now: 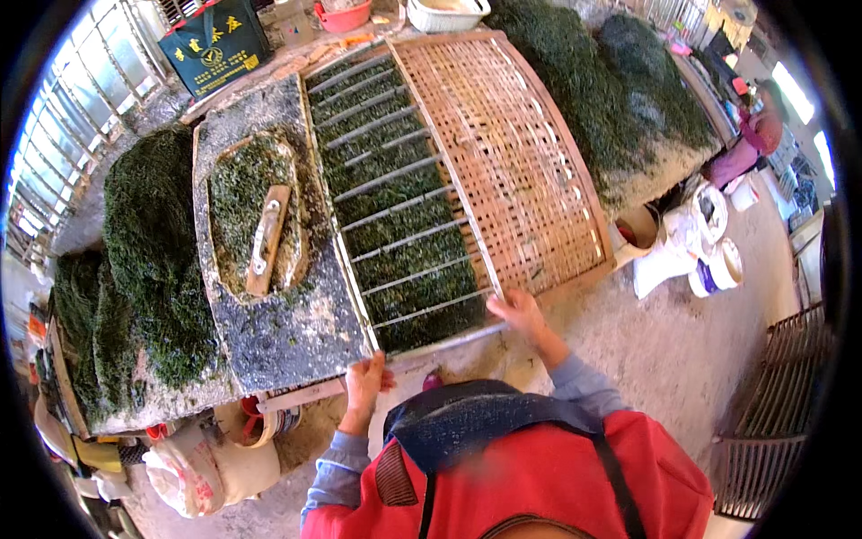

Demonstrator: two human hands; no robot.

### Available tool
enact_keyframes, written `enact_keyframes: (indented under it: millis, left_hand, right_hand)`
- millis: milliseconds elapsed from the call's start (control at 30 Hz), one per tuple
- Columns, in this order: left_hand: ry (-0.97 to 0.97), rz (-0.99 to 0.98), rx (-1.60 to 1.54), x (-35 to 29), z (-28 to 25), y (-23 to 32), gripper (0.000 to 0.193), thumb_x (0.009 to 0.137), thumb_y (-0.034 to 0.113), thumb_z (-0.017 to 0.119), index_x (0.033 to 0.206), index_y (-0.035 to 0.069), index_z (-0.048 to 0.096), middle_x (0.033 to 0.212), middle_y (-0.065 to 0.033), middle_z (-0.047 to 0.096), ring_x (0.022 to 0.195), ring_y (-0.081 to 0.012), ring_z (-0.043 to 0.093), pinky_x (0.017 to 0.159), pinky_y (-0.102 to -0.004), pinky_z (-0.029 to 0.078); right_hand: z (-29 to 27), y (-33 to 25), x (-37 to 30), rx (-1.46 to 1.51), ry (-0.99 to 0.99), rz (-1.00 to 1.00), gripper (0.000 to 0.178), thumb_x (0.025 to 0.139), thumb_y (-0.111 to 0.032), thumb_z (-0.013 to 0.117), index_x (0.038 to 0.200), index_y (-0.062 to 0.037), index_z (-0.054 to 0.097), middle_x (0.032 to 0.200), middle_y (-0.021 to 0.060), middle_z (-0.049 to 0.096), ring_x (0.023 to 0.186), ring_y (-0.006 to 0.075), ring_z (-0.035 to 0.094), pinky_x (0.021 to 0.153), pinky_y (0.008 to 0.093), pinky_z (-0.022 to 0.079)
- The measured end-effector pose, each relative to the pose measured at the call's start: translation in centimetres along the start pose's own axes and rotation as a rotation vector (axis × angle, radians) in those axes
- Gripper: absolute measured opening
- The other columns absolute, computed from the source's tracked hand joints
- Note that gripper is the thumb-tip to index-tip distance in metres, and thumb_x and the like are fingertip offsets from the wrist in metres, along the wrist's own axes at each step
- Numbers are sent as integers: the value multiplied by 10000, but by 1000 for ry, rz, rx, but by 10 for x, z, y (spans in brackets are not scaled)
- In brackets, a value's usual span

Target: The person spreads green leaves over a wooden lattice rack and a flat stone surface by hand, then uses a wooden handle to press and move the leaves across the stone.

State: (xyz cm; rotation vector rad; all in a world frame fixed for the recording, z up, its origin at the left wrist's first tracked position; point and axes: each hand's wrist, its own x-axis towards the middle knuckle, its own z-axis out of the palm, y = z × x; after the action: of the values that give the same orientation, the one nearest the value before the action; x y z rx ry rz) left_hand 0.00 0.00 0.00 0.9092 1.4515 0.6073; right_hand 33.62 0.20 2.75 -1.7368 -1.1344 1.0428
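A slatted frame with thin crossbars lies over a bed of dark green, shredded, seaweed-like strands in front of me. My left hand is closed on its near left corner, thumb pointing up along the edge. At the near right corner my right hand pinches the frame's rail. Adjoining its right side is a woven bamboo mat, slightly bowed. To the left, a wooden bar with metal fittings rests across an oval opening filled with chopped green bits.
Green heaps lie on the left and far right. A dark green bag, a red basin and a white basket stand at the back. White buckets sit on the floor right; another person is farther off.
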Motion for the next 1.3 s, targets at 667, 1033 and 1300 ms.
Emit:
enact_keyframes:
  millis: [667,1033,1300]
  left_hand:
    - [-93,301,-425,-66,48,70,202,801,164,653,870,-26,636,825,-89,648,735,-171,615,690,-333,529]
    - [176,437,79,-118,161,145,190,777,194,655,809,8,629,701,-18,605,623,-66,513,566,-213,400]
    - [210,462,448,-53,188,129,266,828,214,596,701,-12,536,568,-126,548,513,-160,539,480,-333,420]
  right_hand:
    - [-65,-22,22,93,-291,6,452,919,-422,470,760,-8,554,653,18,524,610,95,505,541,280,412]
    - [-52,-3,96,592,-286,298,415,907,-457,476,774,-67,524,570,11,462,355,93,363,298,230,298]
    - [-129,16,131,412,79,-98,407,892,-423,537,681,-74,542,525,-13,464,399,62,399,350,235,316]
